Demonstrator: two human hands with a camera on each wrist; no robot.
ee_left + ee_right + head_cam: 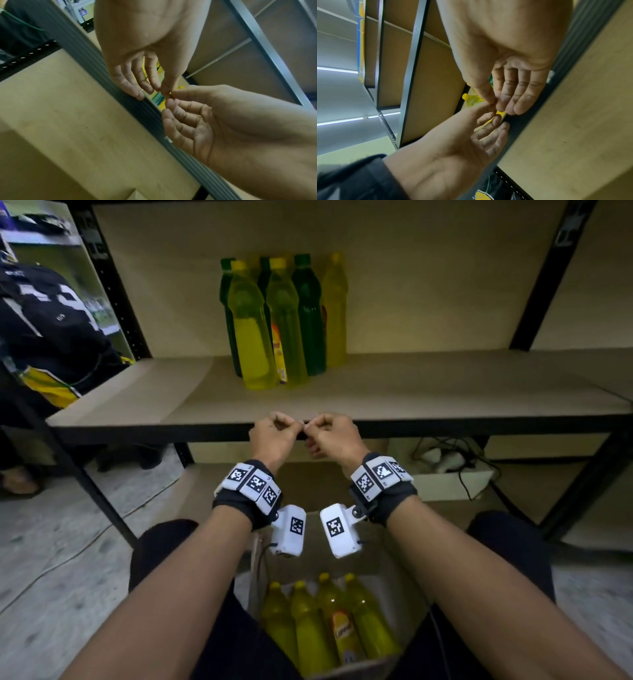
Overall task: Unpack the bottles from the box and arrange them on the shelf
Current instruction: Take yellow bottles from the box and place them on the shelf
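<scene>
Both hands hang at the shelf [445, 402] front edge, thumbs touching: left hand [274, 436] and right hand [334, 436] loosely curled, holding nothing. Bottles [281, 320] stand mid-shelf, free board on both sides; more lie in the box [407, 594] below.

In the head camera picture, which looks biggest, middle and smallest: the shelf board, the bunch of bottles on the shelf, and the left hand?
1. Shelf board: it spans nearly the whole picture.
2. Bunch of bottles on the shelf.
3. Left hand: smallest, even though it is nearer the camera than the bottles.
</scene>
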